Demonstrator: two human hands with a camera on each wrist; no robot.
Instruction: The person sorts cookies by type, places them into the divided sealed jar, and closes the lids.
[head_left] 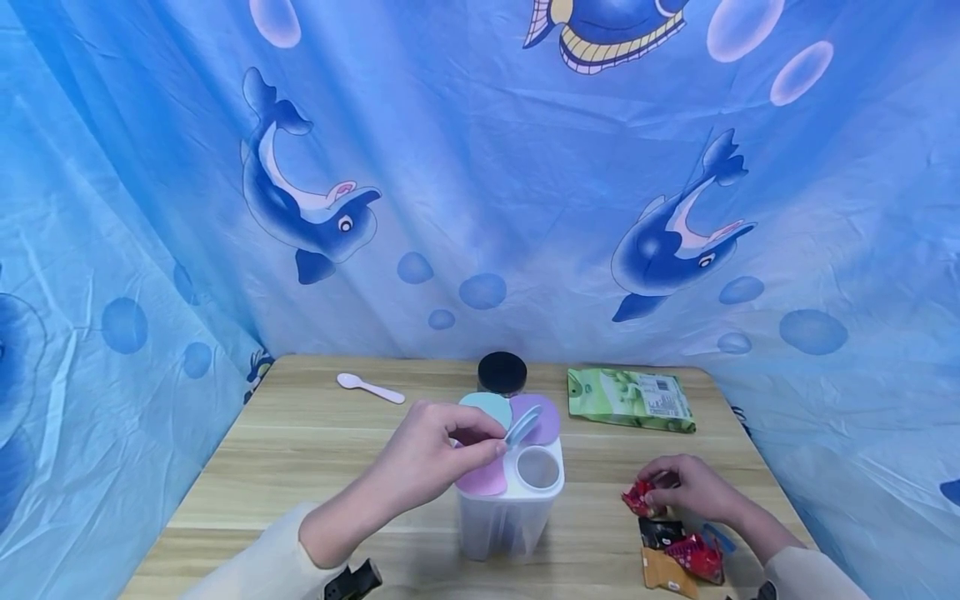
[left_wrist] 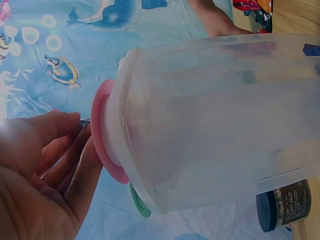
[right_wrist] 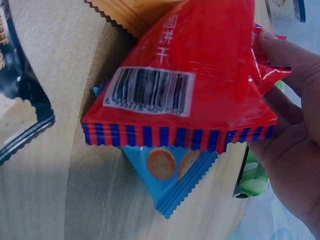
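My left hand pinches the edge of a light-blue lid between thumb and fingers, and the lid stands tilted up. Below it is a round opening in the white top of a clear plastic storage container. Mint, purple and pink lids cover the container's other parts. At the right, my right hand grips a small red snack packet above several others. Those are a black packet, an orange packet, a red barcoded packet and a blue packet.
Behind the container stands a black-lidded jar. A green pouch lies at the back right of the wooden table, and a white spoon at the back left. A blue sea-print curtain hangs around the table.
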